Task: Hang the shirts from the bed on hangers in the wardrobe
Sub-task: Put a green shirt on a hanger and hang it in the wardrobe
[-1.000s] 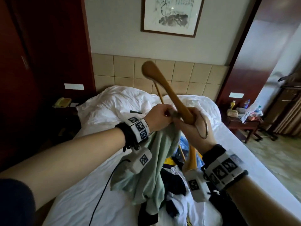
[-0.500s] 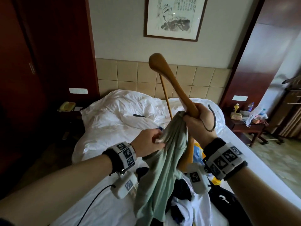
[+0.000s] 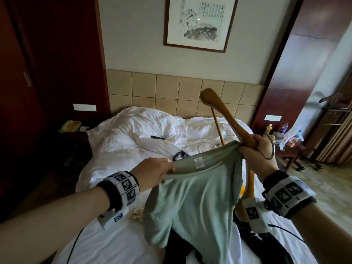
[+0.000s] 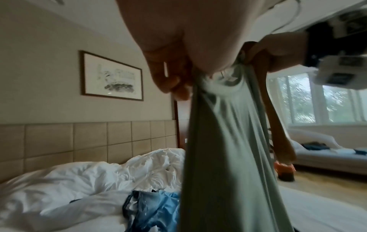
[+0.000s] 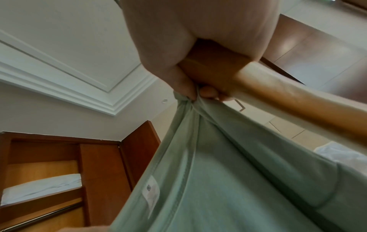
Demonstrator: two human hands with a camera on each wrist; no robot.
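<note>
A pale green shirt [image 3: 196,202] hangs between my hands above the bed [image 3: 118,242], its neck opening stretched wide with a white label showing. My left hand [image 3: 152,173] pinches the left side of the collar [image 4: 198,87]. My right hand [image 3: 255,151] grips a wooden hanger [image 3: 224,113] at its middle and also pinches the right side of the collar [image 5: 188,100]. The hanger's upper arm points up and back; its lower arm [image 3: 247,189] drops behind the shirt. Its metal hook [image 3: 270,151] curls past my right wrist.
More clothes lie on the bed: dark garments [image 3: 182,244] under the shirt and a blue one [image 4: 155,208]. A crumpled white duvet [image 3: 144,132] covers the head end. A side table [image 3: 285,149] with bottles stands to the right. The open wardrobe [image 5: 49,180] shows a rail and shelf.
My left hand has slid left along the collar and pulled the neck opening wide. The right hand with the hanger has moved right and lower.
</note>
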